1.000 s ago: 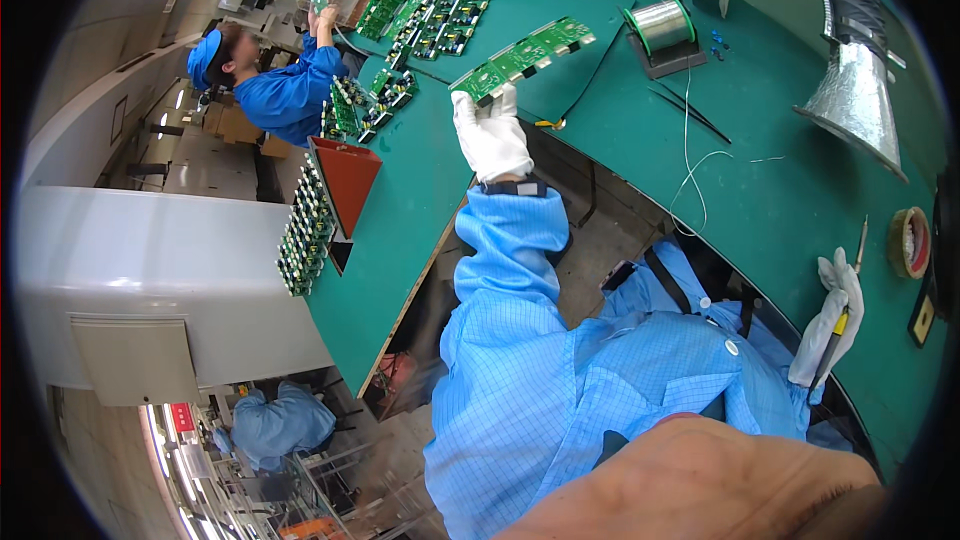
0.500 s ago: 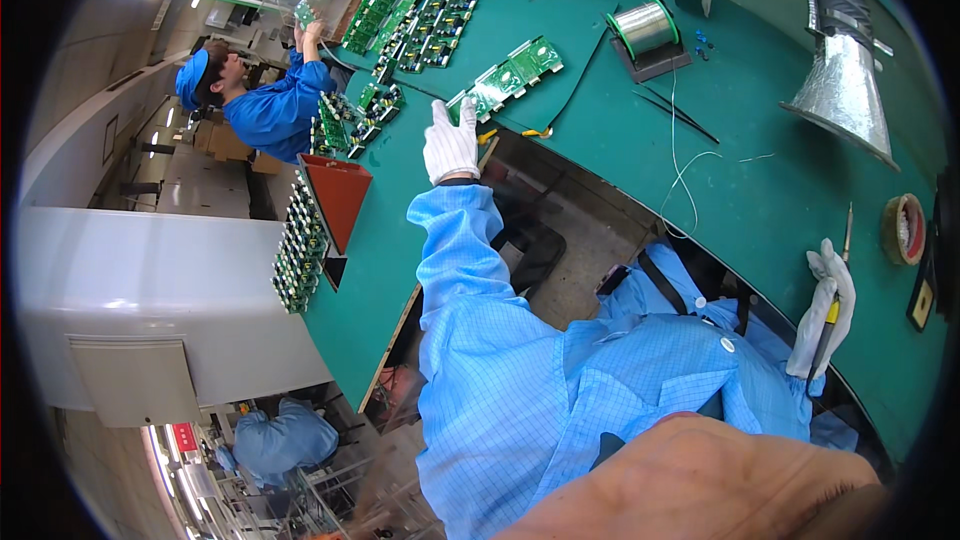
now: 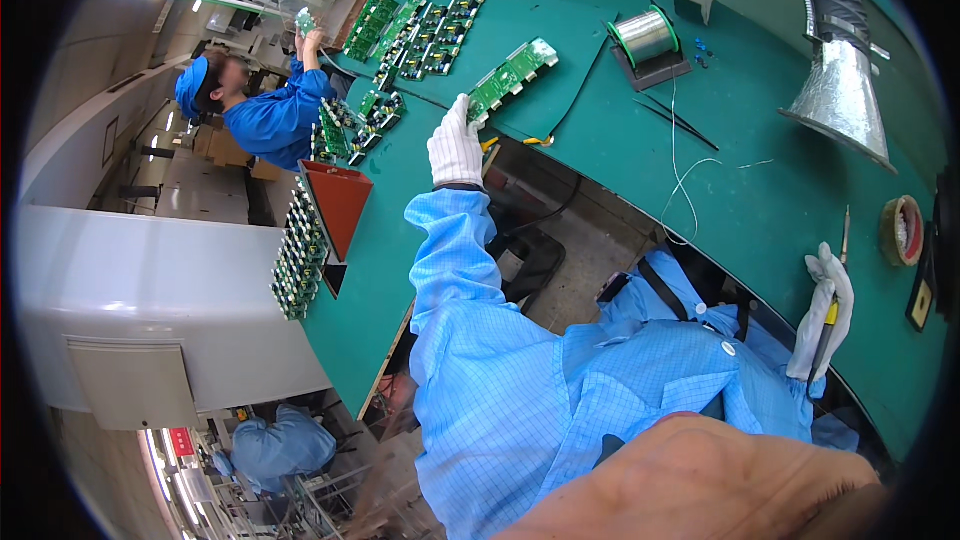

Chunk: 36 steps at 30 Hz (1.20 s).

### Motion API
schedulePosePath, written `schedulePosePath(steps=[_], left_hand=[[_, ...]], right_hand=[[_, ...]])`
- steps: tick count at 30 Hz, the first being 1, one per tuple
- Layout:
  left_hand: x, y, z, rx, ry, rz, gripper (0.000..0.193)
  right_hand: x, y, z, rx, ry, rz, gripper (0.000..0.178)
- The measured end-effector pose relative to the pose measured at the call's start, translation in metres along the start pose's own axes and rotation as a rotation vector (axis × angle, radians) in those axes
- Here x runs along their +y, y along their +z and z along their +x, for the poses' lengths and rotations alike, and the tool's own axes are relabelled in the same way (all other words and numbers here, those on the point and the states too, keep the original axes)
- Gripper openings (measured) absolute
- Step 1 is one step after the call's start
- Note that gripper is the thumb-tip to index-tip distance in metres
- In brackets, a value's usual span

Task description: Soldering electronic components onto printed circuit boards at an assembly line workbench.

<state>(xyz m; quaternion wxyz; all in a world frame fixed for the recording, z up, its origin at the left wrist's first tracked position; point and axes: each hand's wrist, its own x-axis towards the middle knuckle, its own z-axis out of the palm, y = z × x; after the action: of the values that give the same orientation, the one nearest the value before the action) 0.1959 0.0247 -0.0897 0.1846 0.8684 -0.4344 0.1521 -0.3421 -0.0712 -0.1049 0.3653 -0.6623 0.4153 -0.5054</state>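
My left hand [image 3: 457, 148], in a white glove, reaches out to the long green circuit board [image 3: 510, 82]. Its fingers are closed on the board's near left end, and that grip hides the corner. The board slants across the green mat, its far end bright with glare. At the right, my gloved right hand [image 3: 826, 305] is closed round a soldering iron [image 3: 832, 313] with a yellow band. The iron's thin tip points away from me, above the mat and near a round tin [image 3: 903, 230].
A solder wire spool [image 3: 645, 32] stands on a dark holder, with tweezers [image 3: 678, 122] beside it. A fume extraction hood [image 3: 842, 100] hangs at the far right. Several populated boards [image 3: 430, 35] lie at the far left, near a red-brown bin [image 3: 338, 202]. A co-worker [image 3: 262, 112] holds a small board.
The thumb and fingers of my left hand, spread at the board's end before, have come together on it. The board has shifted slightly. My right hand has barely moved.
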Motion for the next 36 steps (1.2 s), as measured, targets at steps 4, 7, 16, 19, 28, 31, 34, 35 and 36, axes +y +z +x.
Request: schedulePosePath(steps=[4, 7, 16, 19, 28, 31, 34, 35, 36], left_hand=[[-0.001, -0.002, 0.01, 0.122, 0.038, 0.041, 0.023], [-0.01, -0.003, 0.022, 0.107, 0.035, 0.042, 0.022], [-0.015, -0.027, 0.062, -0.269, 0.098, 0.04, 0.032], [-0.05, -0.012, 0.072, -0.191, 0.323, 0.019, 0.033], [0.026, 0.015, 0.099, 0.182, 0.04, 0.199, 0.055], [0.069, 0.019, 0.089, -0.196, 0.086, 0.265, 0.03], [0.078, 0.042, 0.083, -0.198, 0.123, 0.457, 0.031], [0.073, 0.048, 0.087, -0.173, 0.122, 0.452, 0.034], [0.067, 0.051, 0.091, -0.183, 0.134, 0.438, 0.036]], right_hand=[[0.003, 0.0, 0.0, 0.0, 0.007, -0.018, 0.027], [0.009, -0.002, -0.001, -0.017, -0.002, -0.042, 0.028], [0.012, -0.001, -0.003, -0.04, -0.018, -0.027, 0.029], [0.01, -0.002, -0.004, -0.06, -0.032, -0.008, 0.029], [0.007, 0.002, -0.006, -0.019, -0.044, -0.039, 0.03], [0.001, 0.005, 0.001, -0.031, -0.038, -0.08, 0.028], [-0.003, 0.005, 0.002, -0.075, -0.054, -0.07, 0.022], [-0.002, 0.004, 0.002, -0.067, -0.053, -0.077, 0.022], [0.0, 0.001, 0.001, -0.099, -0.08, -0.104, 0.023]])
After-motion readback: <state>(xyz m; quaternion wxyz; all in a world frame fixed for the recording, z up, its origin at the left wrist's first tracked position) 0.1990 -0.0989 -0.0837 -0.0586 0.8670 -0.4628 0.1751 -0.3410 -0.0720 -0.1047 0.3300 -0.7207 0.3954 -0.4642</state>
